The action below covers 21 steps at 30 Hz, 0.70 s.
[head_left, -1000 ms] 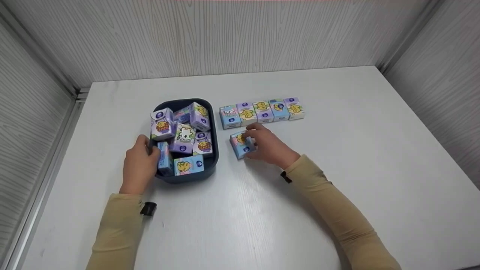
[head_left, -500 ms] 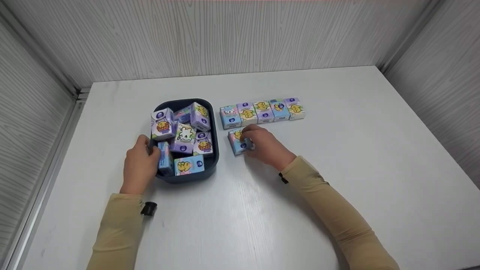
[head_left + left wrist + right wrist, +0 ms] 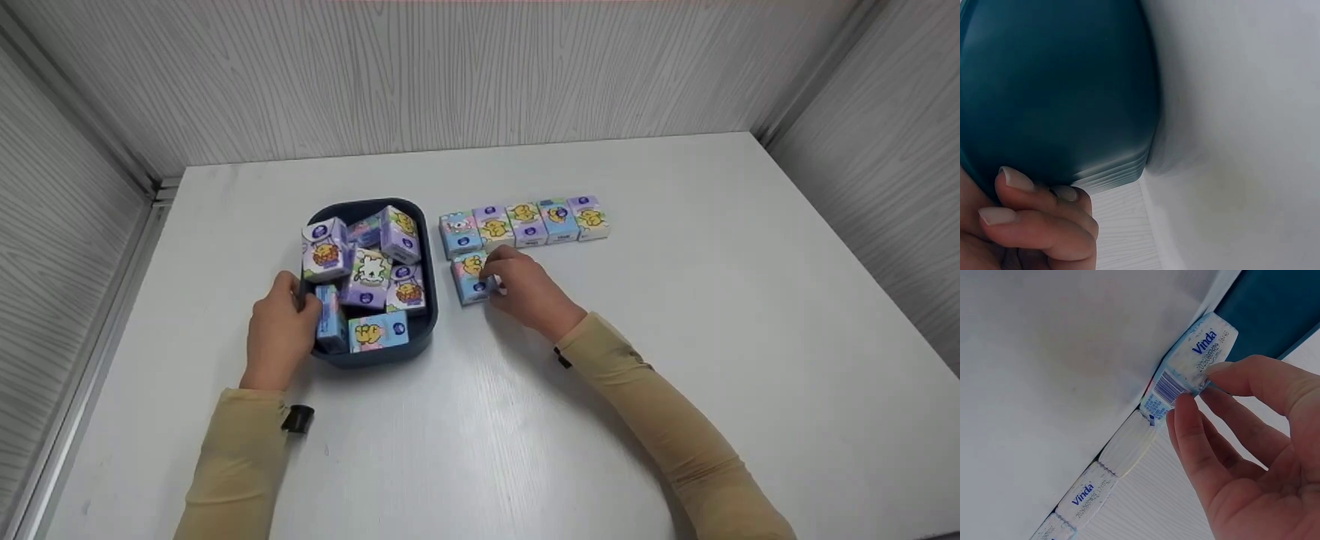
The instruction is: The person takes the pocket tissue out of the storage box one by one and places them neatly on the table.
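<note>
1. One blue printed pack (image 3: pixel 466 281) lies flat on the white worktop (image 3: pixel 420 450), just on the near side of the row of five packs (image 3: pixel 526 225), by its left end; touching or not, cannot tell.
2. Right hand (image 3: pixel 529 289): pinching that pack at its right-hand part, thumb and fingertips; the right wrist view shows the printed end and the barcode side under the digits.
3. Left hand (image 3: pixel 281 326): fingers curled at the left rim of the dark blue bin (image 3: pixel 375 360), gripping it; heap of packs (image 3: pixel 367 274) inside, some tilted.
4. Weight: pack looks light, likely tissues, so fingertips alone should do.
5. Stiffness: probably soft but block-shaped; a hard squeeze would likely dent it, not break it.
6. Surface: wrapper looks like thin film, somewhat slippery; flat pads beat nail tips.
7. Best hold: two opposite sides, mid-height, light pressure; keep digits off whichever face sits against a neighbour.
8. Bin: smooth wall, seemingly stiff plastic, heavier when loaded; rim is the sensible grip, steady rather than tight, since a jolt could shift the tilted packs.
</note>
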### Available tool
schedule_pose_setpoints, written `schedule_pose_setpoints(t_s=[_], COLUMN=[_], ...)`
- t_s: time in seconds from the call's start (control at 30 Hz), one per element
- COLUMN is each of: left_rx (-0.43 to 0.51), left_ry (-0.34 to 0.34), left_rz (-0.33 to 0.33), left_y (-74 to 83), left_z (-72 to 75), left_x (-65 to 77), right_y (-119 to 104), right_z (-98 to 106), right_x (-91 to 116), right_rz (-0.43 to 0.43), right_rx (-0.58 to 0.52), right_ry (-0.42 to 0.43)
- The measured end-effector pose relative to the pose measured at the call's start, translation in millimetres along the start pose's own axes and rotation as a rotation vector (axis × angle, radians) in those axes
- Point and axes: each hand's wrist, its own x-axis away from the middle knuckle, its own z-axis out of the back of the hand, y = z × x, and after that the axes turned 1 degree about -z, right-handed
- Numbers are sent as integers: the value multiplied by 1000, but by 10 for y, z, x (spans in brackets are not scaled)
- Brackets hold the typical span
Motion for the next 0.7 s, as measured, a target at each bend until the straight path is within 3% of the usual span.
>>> schedule_pose_setpoints(t_s=[0.53,0.7], left_rx=[23,23], left_ry=[-47,-30], left_rz=[36,22], left_y=[6,3], left_z=[14,11], left_x=[-9,5], right_y=[-34,-35], right_z=[-13,-11], right_x=[-36,-45], right_rz=[7,18], right_rx=[21,35], right_ry=[31,35])
